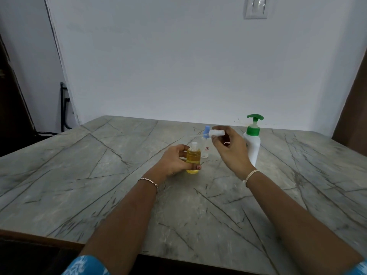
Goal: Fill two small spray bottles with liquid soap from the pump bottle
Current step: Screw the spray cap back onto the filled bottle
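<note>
My left hand (174,160) grips a small clear bottle (193,158) full of yellow liquid, standing on the table with its neck uncovered. My right hand (230,148) holds a white spray cap (217,133) above and to the right of that bottle, with a thin tube sticking out to the left. Behind them stands a second small clear spray bottle (206,142) with a blue top and a small label. The white pump bottle (252,142) with a green pump stands upright just right of my right hand.
The grey marble-patterned table (99,175) reaches to a white wall. A dark cable hangs at the wall on the far left (63,108). A brown wooden edge (353,108) rises at the right.
</note>
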Available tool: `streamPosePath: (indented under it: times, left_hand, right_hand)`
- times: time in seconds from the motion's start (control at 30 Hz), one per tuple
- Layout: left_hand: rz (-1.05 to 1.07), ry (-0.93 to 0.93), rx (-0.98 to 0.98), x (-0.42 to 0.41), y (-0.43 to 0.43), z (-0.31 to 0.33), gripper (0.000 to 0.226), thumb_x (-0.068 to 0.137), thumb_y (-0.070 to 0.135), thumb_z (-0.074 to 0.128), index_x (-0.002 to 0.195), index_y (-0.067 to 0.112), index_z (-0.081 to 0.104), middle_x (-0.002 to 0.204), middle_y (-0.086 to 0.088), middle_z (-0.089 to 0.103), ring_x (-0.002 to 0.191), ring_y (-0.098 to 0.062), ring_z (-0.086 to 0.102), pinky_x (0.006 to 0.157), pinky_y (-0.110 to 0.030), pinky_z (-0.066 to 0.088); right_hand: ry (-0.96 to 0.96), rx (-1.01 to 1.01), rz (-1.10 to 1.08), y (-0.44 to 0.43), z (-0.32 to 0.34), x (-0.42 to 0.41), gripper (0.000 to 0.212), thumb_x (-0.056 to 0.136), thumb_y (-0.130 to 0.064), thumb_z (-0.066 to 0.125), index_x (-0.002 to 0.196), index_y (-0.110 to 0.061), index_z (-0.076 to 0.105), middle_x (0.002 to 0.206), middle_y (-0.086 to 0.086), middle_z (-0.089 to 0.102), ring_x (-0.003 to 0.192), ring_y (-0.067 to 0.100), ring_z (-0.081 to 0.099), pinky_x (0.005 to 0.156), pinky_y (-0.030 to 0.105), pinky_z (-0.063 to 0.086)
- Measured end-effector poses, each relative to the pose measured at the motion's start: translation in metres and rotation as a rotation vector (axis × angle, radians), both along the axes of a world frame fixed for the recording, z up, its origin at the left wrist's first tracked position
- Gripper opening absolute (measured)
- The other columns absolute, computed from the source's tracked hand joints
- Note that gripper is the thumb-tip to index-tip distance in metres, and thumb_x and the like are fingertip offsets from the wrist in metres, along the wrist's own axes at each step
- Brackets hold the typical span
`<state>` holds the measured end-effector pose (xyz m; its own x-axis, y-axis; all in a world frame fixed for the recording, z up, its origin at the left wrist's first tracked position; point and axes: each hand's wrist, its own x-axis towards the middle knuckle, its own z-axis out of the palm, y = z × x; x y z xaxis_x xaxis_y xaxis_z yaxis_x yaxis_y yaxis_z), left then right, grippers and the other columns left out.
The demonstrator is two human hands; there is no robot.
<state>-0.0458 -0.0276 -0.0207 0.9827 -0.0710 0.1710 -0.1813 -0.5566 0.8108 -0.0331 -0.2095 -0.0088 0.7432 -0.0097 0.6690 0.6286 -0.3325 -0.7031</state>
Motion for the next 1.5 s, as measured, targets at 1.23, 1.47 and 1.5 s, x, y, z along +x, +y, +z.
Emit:
streamPosePath:
  times: [1.23,1.47,1.5]
  left_hand:
    - [-0.036,0.067,-0.032,0.003,0.003,-0.002,0.066,0.065,0.031,0.086,0.123,0.010,0.061,0.111,0.000,0.066,0.097,-0.011,0.061,0.085,-0.022,0.046]
    - [-0.020,0.080,-0.032,0.006,0.003,-0.004,0.076,0.065,0.035,0.085,0.131,0.010,0.055,0.125,-0.003,0.061,0.113,-0.020,0.056,0.102,-0.034,0.045]
    - [-0.017,0.080,-0.029,0.006,0.003,-0.004,0.076,0.066,0.034,0.085,0.132,0.010,0.055,0.126,-0.003,0.060,0.114,-0.020,0.055,0.101,-0.033,0.044]
  right_hand:
    - [-0.012,0.210,-0.060,0.029,0.044,0.007,0.020,0.102,-0.035,0.047,0.096,-0.019,0.056,0.095,0.004,0.064,0.083,0.011,0.056,0.085,0.036,0.051]
    - [-0.024,0.081,-0.042,0.035,0.037,0.008,0.016,0.102,-0.034,0.047,0.106,-0.021,0.054,0.098,-0.002,0.062,0.080,0.003,0.055,0.070,0.008,0.044]
    - [-0.019,0.059,-0.032,0.035,0.035,0.008,0.016,0.102,-0.034,0.047,0.107,-0.021,0.054,0.099,-0.001,0.061,0.081,0.005,0.056,0.071,0.010,0.044]
